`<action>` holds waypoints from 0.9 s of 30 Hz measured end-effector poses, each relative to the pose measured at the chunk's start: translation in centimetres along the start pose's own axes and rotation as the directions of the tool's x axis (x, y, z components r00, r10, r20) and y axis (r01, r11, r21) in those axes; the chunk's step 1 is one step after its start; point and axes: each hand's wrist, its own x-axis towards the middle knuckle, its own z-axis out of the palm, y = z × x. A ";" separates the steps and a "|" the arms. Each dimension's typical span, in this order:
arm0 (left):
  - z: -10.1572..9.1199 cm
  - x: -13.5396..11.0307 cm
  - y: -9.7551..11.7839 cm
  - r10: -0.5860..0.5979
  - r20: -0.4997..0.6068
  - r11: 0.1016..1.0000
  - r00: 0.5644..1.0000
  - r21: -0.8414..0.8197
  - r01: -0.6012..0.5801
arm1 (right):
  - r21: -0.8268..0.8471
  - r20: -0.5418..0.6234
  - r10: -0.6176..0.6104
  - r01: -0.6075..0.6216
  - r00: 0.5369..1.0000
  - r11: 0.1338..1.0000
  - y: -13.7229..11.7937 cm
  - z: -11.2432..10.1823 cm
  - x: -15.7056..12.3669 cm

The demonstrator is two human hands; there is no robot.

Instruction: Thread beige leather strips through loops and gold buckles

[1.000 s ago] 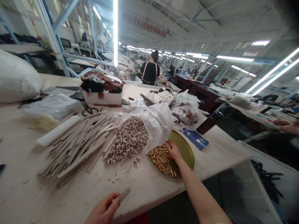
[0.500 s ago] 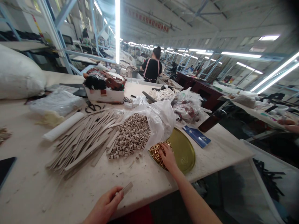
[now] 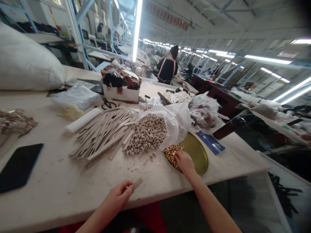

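My left hand [image 3: 121, 194] is closed on a short beige strip [image 3: 138, 183], pinched between thumb and fingers above the table's front edge. My right hand [image 3: 186, 162] reaches into a round gold-coloured tray [image 3: 199, 152]. Its fingers are drawn together at a heap of small gold metal fittings [image 3: 171, 152]; whether a fitting is between them is hidden. Left of the tray, many small beige loops [image 3: 145, 134] spill from a clear plastic bag [image 3: 178, 121]. Long beige strips [image 3: 104, 136] lie fanned out beside the loops.
A dark phone-like slab [image 3: 20, 166] and gold-trimmed pieces [image 3: 16, 121] lie at left. Behind are a white roll [image 3: 84, 120], scissors [image 3: 108, 103] and a filled box [image 3: 121, 94]. A blue packet [image 3: 211, 142] and dark bottle [image 3: 228, 127] stand right. A person [image 3: 167, 68] works farther back.
My right hand's fingers, spread over the fittings before, have drawn together. My left hand still holds the strip. The view has swung left, bringing the whole dark slab into sight.
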 end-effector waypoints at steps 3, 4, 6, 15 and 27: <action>-0.2 0.3 0.2 -0.033 0.018 0.988 0.999 -0.152 0.036 | 0.089 -0.015 0.006 -0.005 1.000 0.996 -1.7 -1.0 -0.1; -0.2 0.5 0.6 -0.039 0.028 0.978 0.999 -0.205 0.044 | 0.205 -0.010 0.024 -0.021 1.000 0.979 -2.8 -1.3 -0.2; -0.3 0.9 1.6 -0.034 0.042 0.955 0.999 -0.294 0.045 | 0.546 0.072 0.076 -0.103 0.994 0.832 -5.7 -1.4 -0.7; -1.3 0.6 3.9 0.025 -0.152 0.959 0.988 -0.277 -0.067 | 0.875 0.470 -0.006 -0.465 0.883 0.138 -16.3 0.6 -3.4; -1.4 0.8 3.7 0.021 -0.180 0.981 0.984 -0.187 -0.055 | 0.832 0.552 -0.080 -0.554 0.830 -0.005 -17.9 1.5 -4.6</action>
